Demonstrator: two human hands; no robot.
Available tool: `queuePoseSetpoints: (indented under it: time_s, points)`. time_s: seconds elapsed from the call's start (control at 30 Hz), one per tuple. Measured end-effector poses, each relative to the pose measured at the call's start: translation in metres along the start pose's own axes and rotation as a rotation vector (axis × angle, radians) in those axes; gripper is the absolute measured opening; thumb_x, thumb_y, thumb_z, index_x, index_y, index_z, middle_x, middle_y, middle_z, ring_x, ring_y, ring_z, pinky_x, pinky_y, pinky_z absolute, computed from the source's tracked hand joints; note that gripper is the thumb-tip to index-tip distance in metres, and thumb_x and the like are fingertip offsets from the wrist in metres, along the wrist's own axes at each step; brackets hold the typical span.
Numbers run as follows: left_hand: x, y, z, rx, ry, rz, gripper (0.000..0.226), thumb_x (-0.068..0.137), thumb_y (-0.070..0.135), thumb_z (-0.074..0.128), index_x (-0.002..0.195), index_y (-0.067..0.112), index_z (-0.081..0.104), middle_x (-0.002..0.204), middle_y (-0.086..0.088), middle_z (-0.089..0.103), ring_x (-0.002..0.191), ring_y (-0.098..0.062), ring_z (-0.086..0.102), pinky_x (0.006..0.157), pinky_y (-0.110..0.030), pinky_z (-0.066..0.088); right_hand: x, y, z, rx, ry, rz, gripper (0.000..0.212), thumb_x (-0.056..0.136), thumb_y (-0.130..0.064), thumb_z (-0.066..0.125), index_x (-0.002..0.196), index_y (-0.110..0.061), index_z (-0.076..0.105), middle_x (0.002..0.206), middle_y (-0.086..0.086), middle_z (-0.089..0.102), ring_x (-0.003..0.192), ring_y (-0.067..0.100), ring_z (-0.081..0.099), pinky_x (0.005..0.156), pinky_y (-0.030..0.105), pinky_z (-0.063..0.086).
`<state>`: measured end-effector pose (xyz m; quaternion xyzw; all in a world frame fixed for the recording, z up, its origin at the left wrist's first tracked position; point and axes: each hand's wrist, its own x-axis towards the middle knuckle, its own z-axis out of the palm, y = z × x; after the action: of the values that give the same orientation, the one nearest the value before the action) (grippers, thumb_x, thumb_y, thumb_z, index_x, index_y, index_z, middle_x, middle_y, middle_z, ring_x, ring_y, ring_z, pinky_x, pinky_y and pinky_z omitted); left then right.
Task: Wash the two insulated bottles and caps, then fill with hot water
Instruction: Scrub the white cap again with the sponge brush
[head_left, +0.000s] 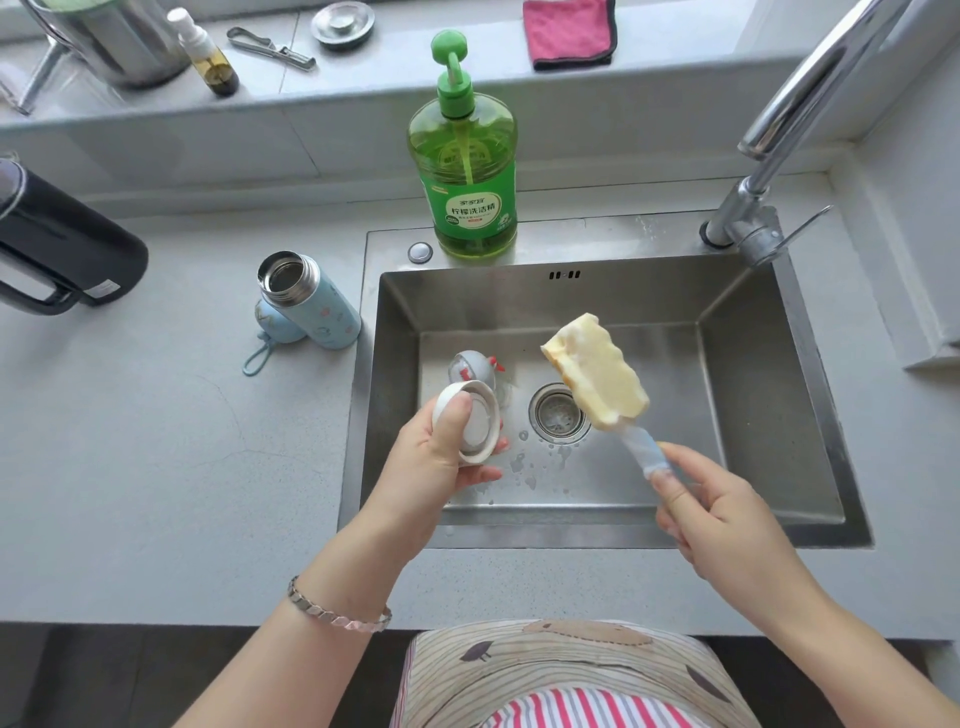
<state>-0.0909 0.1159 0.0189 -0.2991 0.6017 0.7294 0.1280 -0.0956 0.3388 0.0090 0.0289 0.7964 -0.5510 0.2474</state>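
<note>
Cap-washing: our left hand (436, 462) grips the white cap (475, 428), right hand (727, 519) the sponge brush (597, 371); next, likely, scrubbing it.

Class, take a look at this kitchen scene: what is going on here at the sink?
A person stands at the sink. The left hand holds a white cap over it, while the right hand grips the handle of a yellow sponge brush, raised and not touching the cap. An open blue bottle stands on the counter with a blue cap beside it. A grey, red-trimmed piece, likely the second bottle, lies in the sink.
</note>
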Motion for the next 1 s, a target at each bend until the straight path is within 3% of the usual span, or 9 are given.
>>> queuePoseSetpoints:
  time_s: [0.13,0.23,0.33,0.4,0.47,0.6,0.73,0.9,1.0]
  points:
    - [0.002,-0.006,-0.001,0.070,0.052,0.041,0.023,0.099,0.023,0.038,0.099,0.020,0.062,0.103,-0.012,0.058,0.081,-0.013,0.059,0.061,-0.023,0.056,-0.008,0.004,-0.001,-0.031,-0.054,-0.011,0.024,0.095,-0.020,0.046,0.095,-0.038,0.061,0.048,-0.006,0.043,0.041,0.004,0.033,0.041,0.012,0.026]
    - [0.002,-0.006,0.002,0.105,0.082,0.081,0.023,0.099,0.017,0.039,0.108,0.026,0.058,0.108,-0.011,0.059,0.085,-0.012,0.059,0.059,-0.024,0.056,-0.011,0.004,0.000,-0.072,-0.077,-0.017,0.023,0.094,-0.019,0.047,0.085,-0.035,0.062,0.057,-0.005,0.045,0.042,0.006,0.033,0.041,0.013,0.026]
    - [0.000,-0.005,0.003,0.088,0.024,0.130,0.031,0.094,0.007,0.051,0.111,0.033,0.057,0.115,-0.010,0.060,0.086,-0.011,0.063,0.060,-0.024,0.056,-0.014,-0.001,-0.001,-0.252,-0.072,-0.142,0.022,0.094,-0.019,0.048,0.082,-0.030,0.062,0.059,-0.007,0.045,0.048,0.007,0.037,0.047,0.016,0.027]
    - [0.001,-0.008,0.000,0.139,-0.024,0.171,0.052,0.074,0.004,0.075,0.110,0.036,0.057,0.112,-0.004,0.063,0.087,-0.007,0.065,0.068,-0.022,0.054,-0.015,-0.002,-0.001,-0.381,-0.049,-0.220,0.018,0.094,-0.018,0.048,0.088,-0.027,0.062,0.060,-0.011,0.048,0.054,0.007,0.041,0.051,0.019,0.029]
    - [0.002,-0.009,-0.002,0.264,-0.025,0.192,0.071,0.052,0.008,0.082,0.112,0.036,0.055,0.106,0.003,0.066,0.089,-0.004,0.065,0.078,-0.019,0.051,-0.015,-0.001,0.001,-0.504,-0.003,-0.283,0.016,0.095,-0.020,0.049,0.097,-0.029,0.062,0.060,-0.012,0.050,0.061,0.010,0.045,0.055,0.022,0.033]
    - [0.004,-0.008,-0.004,0.451,0.090,0.287,0.072,0.050,0.009,0.090,0.112,0.028,0.058,0.105,0.005,0.065,0.091,-0.003,0.063,0.081,-0.015,0.048,-0.018,0.002,0.001,-0.675,-0.033,-0.384,0.027,0.094,-0.044,0.029,0.106,-0.034,0.050,0.064,-0.012,0.054,0.054,0.013,0.048,0.048,0.029,0.041]
    - [0.004,-0.009,-0.003,0.357,0.061,0.275,0.073,0.050,0.007,0.088,0.115,0.023,0.058,0.102,0.005,0.068,0.091,-0.006,0.065,0.084,-0.022,0.050,-0.012,-0.001,-0.011,-0.696,-0.021,-0.416,0.039,0.095,-0.054,0.017,0.107,-0.033,0.048,0.064,-0.004,0.056,0.051,0.022,0.052,0.042,0.030,0.045]
    - [0.005,-0.007,-0.004,0.199,0.020,0.257,0.080,0.043,0.019,0.086,0.119,0.022,0.058,0.104,0.000,0.069,0.093,-0.012,0.068,0.085,-0.027,0.053,-0.003,-0.010,-0.011,-0.724,0.050,-0.424,0.021,0.089,-0.034,0.037,0.105,-0.031,0.049,0.059,-0.007,0.054,0.050,0.017,0.045,0.041,0.031,0.041]
    - [0.004,-0.005,-0.004,0.214,0.030,0.272,0.073,0.041,0.021,0.082,0.111,0.028,0.061,0.095,0.006,0.072,0.085,-0.008,0.068,0.076,-0.020,0.053,-0.004,-0.016,-0.013,-0.748,0.030,-0.409,0.021,0.088,-0.033,0.038,0.106,-0.032,0.048,0.058,-0.009,0.053,0.057,0.019,0.046,0.041,0.031,0.040]
